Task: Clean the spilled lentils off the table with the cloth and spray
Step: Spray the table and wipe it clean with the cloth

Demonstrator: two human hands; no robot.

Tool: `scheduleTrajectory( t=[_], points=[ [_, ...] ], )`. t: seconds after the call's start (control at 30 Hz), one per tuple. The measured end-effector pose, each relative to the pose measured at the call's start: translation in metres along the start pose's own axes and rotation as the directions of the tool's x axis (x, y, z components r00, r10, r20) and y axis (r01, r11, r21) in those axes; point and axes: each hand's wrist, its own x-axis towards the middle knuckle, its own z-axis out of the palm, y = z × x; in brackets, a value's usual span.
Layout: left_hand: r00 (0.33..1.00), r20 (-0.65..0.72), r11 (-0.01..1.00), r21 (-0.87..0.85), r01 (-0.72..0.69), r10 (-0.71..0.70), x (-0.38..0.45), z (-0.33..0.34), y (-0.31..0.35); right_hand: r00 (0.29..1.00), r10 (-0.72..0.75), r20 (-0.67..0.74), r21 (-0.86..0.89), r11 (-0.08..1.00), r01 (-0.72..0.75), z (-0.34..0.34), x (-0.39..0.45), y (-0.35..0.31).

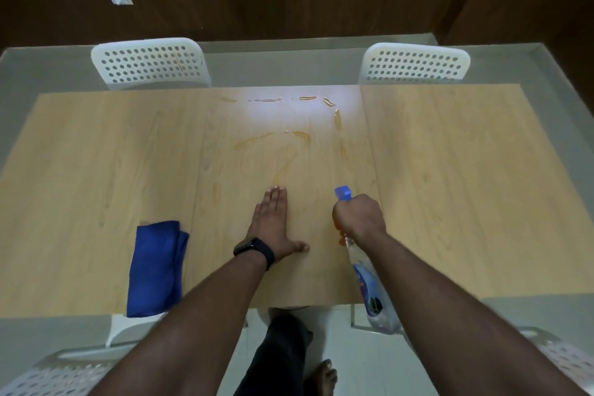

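Observation:
Orange-yellow lentil smears (302,135) streak the far middle of the light wooden table (450,186). My right hand (360,215) grips the neck of a clear spray bottle (369,283) with a blue nozzle that points toward the smears. Flat on the table, to the left of the bottle, rests my left hand (273,222) with straight fingers and a dark watch on the wrist. A folded blue cloth (156,267) lies near the table's front edge, left of my left arm, with neither hand on it.
Two white perforated chairs (151,63) (414,64) stand at the far side of the table. Parts of two more chairs (64,370) (559,354) show at the near corners. A dark wooden wall rises behind. My legs and a bare foot (321,376) are below the table edge.

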Motion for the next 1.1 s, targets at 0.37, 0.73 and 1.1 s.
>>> scheduleTrajectory(
  t=[0.37,0.73,1.1],
  points=[
    [0.999,0.035,0.997,0.063,-0.036,0.034,0.006,0.005,0.028,0.999,-0.041,0.021,0.091,0.995,0.039,-0.019,0.003,-0.016],
    [0.987,-0.049,0.987,0.049,0.155,-0.153,-0.017,0.001,-0.015,0.976,-0.164,0.146,-0.004,0.986,0.166,0.018,-0.014,-0.029],
    [0.968,-0.138,0.976,0.024,0.215,-0.210,-0.049,-0.037,-0.067,0.809,-0.554,0.197,0.207,0.830,0.518,0.037,-0.039,-0.091]
  ],
)
